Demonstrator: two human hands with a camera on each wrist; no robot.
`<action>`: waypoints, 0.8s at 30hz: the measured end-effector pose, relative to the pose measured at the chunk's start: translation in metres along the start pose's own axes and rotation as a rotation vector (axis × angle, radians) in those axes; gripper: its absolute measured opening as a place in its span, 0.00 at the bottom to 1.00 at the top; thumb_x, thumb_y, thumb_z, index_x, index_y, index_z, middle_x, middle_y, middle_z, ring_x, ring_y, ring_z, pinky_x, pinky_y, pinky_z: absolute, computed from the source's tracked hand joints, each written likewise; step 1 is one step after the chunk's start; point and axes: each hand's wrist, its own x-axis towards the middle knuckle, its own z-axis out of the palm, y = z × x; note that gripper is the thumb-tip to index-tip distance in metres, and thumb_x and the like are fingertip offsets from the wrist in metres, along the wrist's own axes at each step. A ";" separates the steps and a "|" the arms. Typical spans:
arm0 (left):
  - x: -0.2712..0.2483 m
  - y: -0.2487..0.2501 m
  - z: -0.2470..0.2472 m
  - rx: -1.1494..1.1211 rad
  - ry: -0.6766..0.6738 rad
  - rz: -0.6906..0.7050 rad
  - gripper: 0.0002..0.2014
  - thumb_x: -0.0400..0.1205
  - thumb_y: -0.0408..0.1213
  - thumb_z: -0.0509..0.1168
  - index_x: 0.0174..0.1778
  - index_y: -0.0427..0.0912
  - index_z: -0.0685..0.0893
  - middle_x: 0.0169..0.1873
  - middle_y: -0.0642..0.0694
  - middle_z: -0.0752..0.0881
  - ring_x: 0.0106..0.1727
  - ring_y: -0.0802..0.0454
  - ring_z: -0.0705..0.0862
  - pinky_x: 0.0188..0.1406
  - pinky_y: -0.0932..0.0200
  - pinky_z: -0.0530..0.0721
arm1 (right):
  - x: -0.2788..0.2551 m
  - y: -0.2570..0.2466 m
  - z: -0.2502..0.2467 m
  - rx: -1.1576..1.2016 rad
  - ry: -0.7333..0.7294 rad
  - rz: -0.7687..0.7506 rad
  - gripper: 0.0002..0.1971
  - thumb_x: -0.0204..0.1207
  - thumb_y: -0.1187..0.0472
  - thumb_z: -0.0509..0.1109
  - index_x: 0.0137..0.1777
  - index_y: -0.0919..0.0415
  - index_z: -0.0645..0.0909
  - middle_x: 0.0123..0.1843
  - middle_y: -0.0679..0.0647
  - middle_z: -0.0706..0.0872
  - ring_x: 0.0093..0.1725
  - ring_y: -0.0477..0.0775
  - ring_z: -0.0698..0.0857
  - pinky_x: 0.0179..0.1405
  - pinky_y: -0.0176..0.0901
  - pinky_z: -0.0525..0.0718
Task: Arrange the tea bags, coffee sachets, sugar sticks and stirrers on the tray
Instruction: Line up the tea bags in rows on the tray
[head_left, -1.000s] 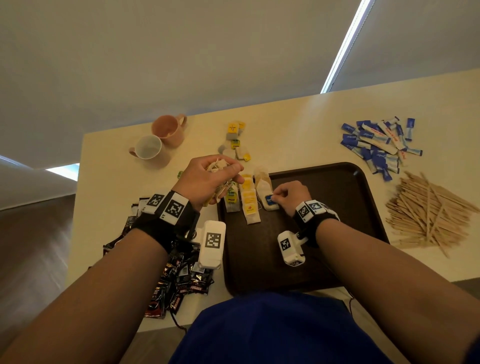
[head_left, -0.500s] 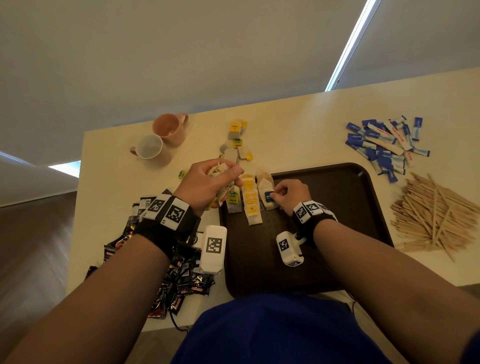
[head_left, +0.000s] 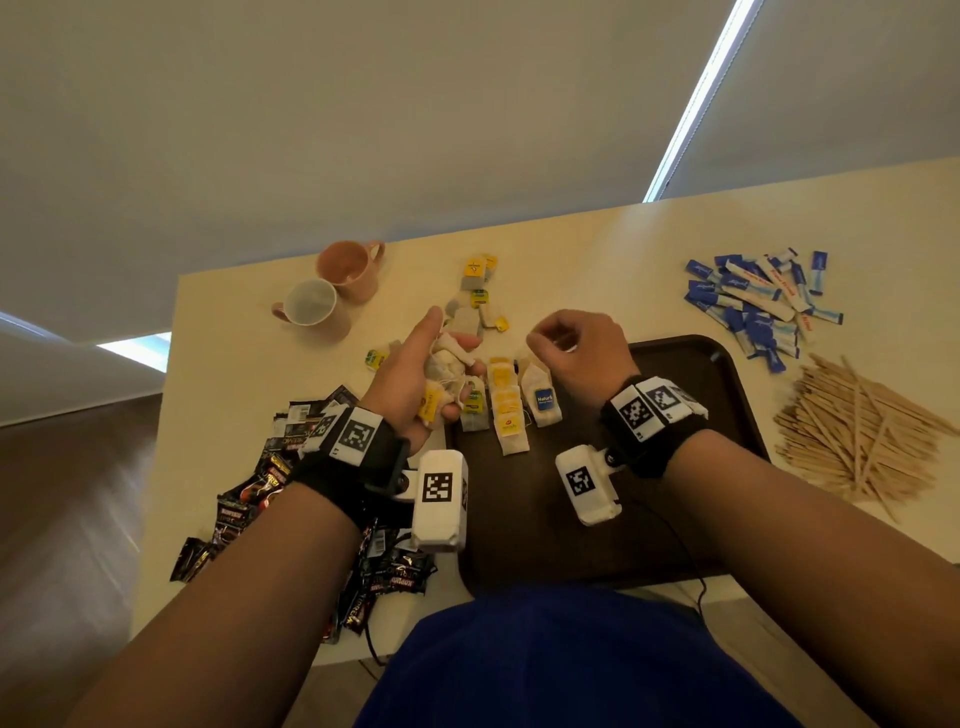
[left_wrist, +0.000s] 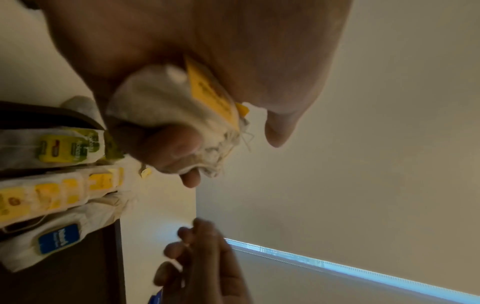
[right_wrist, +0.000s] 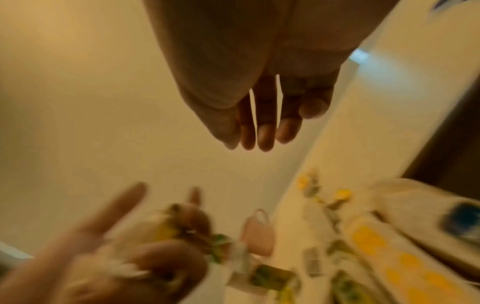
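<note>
The left hand (head_left: 415, 384) was over the counter (head_left: 597, 260) at the tray's left far corner, its lower fingers curled round a bunch of tea bags (head_left: 445, 371) with yellow tags and loose strings; the forefinger and thumb stood out straight. The left wrist view confirmed the clamp: crumpled white bags (left_wrist: 166, 107) and a yellow tag were pressed between fingers and palm.

The right hand (head_left: 576, 348) hung above the tray's far left edge, fingers loosely curled and drawn together. Nothing could be seen in it; the right wrist view showed the fingertips (right_wrist: 265, 135) close together and bare.

On the dark brown tray (head_left: 691, 410), in its far left part, tea bags lay in three rows side by side: a green-tagged bag (head_left: 474, 410) at the left, a row of yellow-tagged bags (head_left: 506, 410) in the middle, a blue-tagged bag (head_left: 543, 402) at the right.

Loose tea bags (head_left: 478, 291) lay on the counter beyond the hands. Coffee sachets (head_left: 260, 488) were heaped left of the tray, sugar sticks (head_left: 753, 306) lay beyond its far right corner, and wooden stirrers (head_left: 852, 431) were piled to its right. All three heaps were off the tray. Two mugs (head_left: 332, 291) stood touching at the far left of the counter.
</note>
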 end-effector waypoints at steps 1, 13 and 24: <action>0.000 0.000 0.000 -0.038 0.001 -0.018 0.27 0.87 0.62 0.53 0.56 0.40 0.82 0.36 0.42 0.85 0.27 0.51 0.78 0.16 0.65 0.72 | -0.003 -0.014 -0.002 0.029 -0.012 -0.075 0.05 0.78 0.55 0.74 0.48 0.55 0.88 0.40 0.44 0.88 0.40 0.42 0.85 0.40 0.33 0.81; -0.007 0.001 0.005 -0.348 0.004 -0.120 0.21 0.90 0.54 0.53 0.52 0.41 0.82 0.36 0.41 0.88 0.34 0.46 0.90 0.29 0.58 0.89 | -0.032 -0.072 0.025 -0.121 -0.223 -0.344 0.11 0.72 0.52 0.80 0.51 0.54 0.88 0.41 0.48 0.82 0.36 0.35 0.73 0.38 0.31 0.66; -0.003 0.000 -0.007 -0.069 0.099 0.088 0.12 0.86 0.28 0.63 0.65 0.38 0.81 0.41 0.39 0.88 0.33 0.49 0.89 0.23 0.59 0.84 | -0.031 -0.067 0.013 0.037 -0.312 -0.345 0.08 0.69 0.59 0.82 0.40 0.55 0.84 0.43 0.45 0.83 0.38 0.43 0.77 0.38 0.29 0.72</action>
